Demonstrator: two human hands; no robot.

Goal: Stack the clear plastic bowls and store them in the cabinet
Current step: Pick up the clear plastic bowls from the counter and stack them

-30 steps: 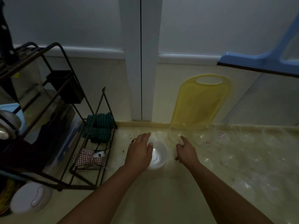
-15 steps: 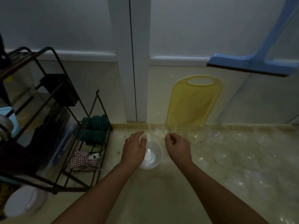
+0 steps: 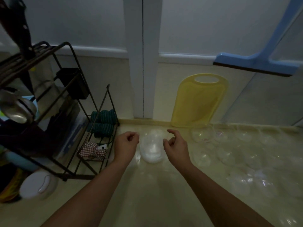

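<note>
Pale counter (image 3: 164, 194) is carrying a stack of clear bowls (image 3: 152, 147), sitting between the two hands. Left hand (image 3: 125, 145) and right hand (image 3: 176, 145) are hovering just beside it, fingers loosely curled, gripping nothing. More clear bowls (image 3: 229, 148) are lying scattered to the right.

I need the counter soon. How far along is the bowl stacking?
Barely begun. A small stack of bowls stands between the left hand and right hand, neither holding anything. Many loose clear bowls are spread across the counter; nothing is stored yet.
</note>
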